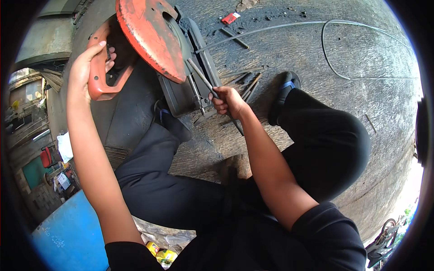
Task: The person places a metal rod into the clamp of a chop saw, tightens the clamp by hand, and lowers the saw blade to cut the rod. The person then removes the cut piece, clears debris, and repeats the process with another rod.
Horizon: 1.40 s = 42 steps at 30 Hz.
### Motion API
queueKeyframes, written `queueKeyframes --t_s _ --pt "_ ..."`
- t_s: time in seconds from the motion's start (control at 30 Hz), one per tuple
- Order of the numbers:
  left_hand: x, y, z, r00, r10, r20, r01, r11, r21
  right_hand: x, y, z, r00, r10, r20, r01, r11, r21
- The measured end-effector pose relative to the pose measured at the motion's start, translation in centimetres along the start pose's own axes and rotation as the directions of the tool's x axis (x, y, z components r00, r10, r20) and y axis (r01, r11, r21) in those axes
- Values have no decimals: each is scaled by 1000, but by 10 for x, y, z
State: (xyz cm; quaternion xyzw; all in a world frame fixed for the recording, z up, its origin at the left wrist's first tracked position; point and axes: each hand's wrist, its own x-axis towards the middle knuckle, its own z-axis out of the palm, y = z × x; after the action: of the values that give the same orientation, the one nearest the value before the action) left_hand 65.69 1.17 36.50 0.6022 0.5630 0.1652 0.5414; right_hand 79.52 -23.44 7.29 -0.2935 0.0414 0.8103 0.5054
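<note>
The left hand (86,67) grips the saw handle (101,86) at far left; the right hand's (228,101) fingers close round a rod (203,79) under the guard (151,38) — stiff, thin, likely slippery — best held near the vise (190,90).

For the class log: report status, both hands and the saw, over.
Left hand gripping the orange handle of the chop saw. Right hand closed on a thin metal rod under the orange blade guard. Loose rods beside the right hand.

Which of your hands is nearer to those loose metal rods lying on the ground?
Right. The right hand grips a rod just beside the loose rods; the left hand is far off on the orange saw handle.
</note>
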Motion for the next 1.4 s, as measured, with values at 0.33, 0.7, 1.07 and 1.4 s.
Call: queueKeyframes --t_s 0.33,0.7,1.07,1.4 --pt "4 -1 -3 999 -24 21 25 1000 -16 3 4 2 999 -34 -41 31 997 -75" --pt "3 1 -1 1000 -16 -2 16 999 -36 5 10 1 984 -141 -110 119 976 -183" --pt "4 0 -2 1000 -29 9 29 1000 -11 6 14 2 972 -174 -158 149 976 -158" --pt "0 2 -1 1000 -18 -18 18 1000 -21 13 19 3 953 -241 -186 203 958 -201"
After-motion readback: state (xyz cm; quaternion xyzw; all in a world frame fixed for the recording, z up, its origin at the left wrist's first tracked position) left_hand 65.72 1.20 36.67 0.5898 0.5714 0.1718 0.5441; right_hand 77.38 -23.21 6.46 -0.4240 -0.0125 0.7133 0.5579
